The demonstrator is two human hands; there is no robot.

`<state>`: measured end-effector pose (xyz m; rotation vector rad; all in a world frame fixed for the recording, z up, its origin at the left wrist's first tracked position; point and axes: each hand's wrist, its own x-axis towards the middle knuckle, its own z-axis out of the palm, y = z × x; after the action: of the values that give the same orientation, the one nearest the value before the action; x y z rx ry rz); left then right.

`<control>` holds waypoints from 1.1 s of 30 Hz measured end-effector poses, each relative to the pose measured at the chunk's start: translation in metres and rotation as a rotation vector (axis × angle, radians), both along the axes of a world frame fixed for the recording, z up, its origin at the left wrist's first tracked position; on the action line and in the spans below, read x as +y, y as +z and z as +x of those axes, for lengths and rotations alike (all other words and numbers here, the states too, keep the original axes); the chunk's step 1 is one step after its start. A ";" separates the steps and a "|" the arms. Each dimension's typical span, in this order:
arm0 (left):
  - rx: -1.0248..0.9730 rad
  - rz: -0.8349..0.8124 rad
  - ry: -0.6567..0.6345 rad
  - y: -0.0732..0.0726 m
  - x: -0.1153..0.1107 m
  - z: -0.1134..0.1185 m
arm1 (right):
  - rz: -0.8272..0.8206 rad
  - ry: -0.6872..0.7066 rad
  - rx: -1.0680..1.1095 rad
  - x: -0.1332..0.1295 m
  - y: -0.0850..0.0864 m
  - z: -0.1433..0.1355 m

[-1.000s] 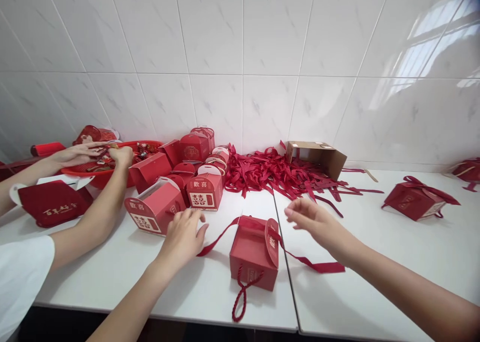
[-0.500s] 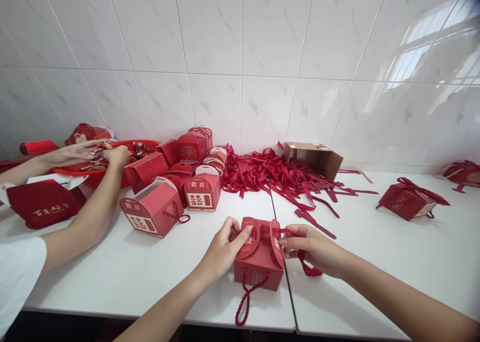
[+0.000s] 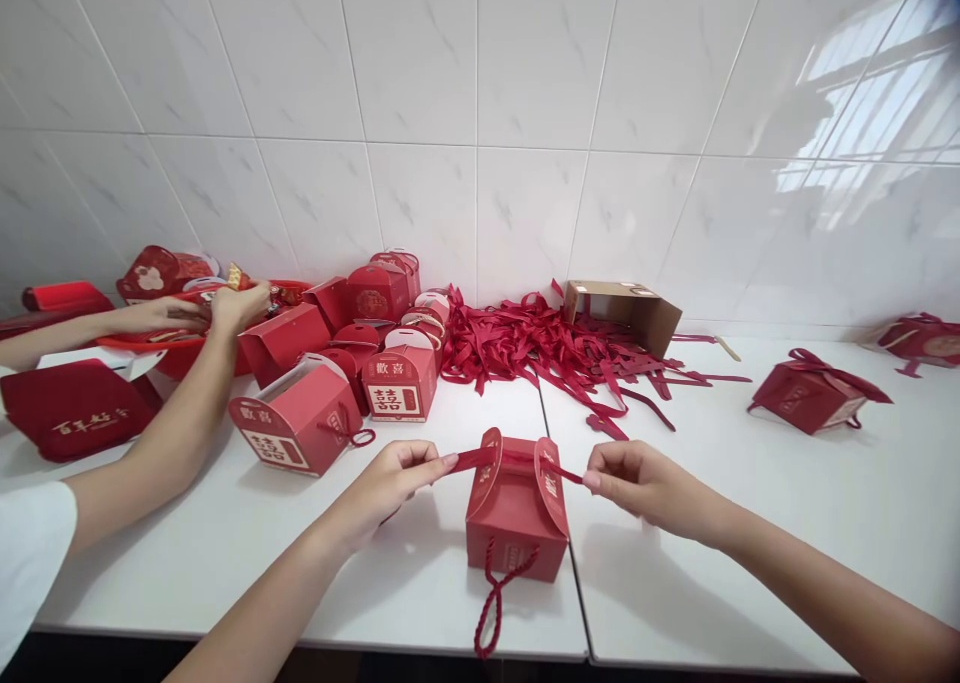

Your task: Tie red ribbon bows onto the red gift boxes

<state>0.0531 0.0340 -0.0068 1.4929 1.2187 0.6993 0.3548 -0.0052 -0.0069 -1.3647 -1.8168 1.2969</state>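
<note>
A red gift box (image 3: 516, 528) stands upright on the white table, a twisted red cord handle (image 3: 491, 608) hanging from its near side. Through the slots of its two curved top flaps runs a dark red ribbon (image 3: 474, 459). My left hand (image 3: 386, 488) pinches the ribbon's left end, off the box. On the other side, my right hand (image 3: 649, 488) pinches the right end, so the ribbon stretches out both ways. Neither hand touches the box itself.
A heap of red ribbons (image 3: 517, 338) lies behind, beside a tipped cardboard box (image 3: 656, 323). Several red boxes (image 3: 300, 413) stand left. At far left a co-worker's hands (image 3: 236, 308) reach over a red basin (image 3: 176, 363). A ribbon-tied box (image 3: 806, 398) sits right.
My left hand has let go of the box flap and moved left, now holding a ribbon end. My right hand has moved slightly right, and the ribbon now passes through both flaps.
</note>
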 end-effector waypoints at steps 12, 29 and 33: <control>0.045 0.037 -0.016 0.008 0.010 -0.009 | 1.158 0.019 -0.620 -0.005 -0.005 0.024; 0.219 0.022 -0.126 -0.014 -0.005 -0.007 | 1.255 0.076 -0.888 0.018 -0.031 0.024; 0.196 0.044 -0.057 -0.018 -0.004 -0.008 | 1.166 0.071 -0.917 0.013 -0.036 0.018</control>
<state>0.0447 0.0295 -0.0247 1.6566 1.3085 0.5543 0.3724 0.0075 -0.0427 -1.1733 -2.4898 -0.5858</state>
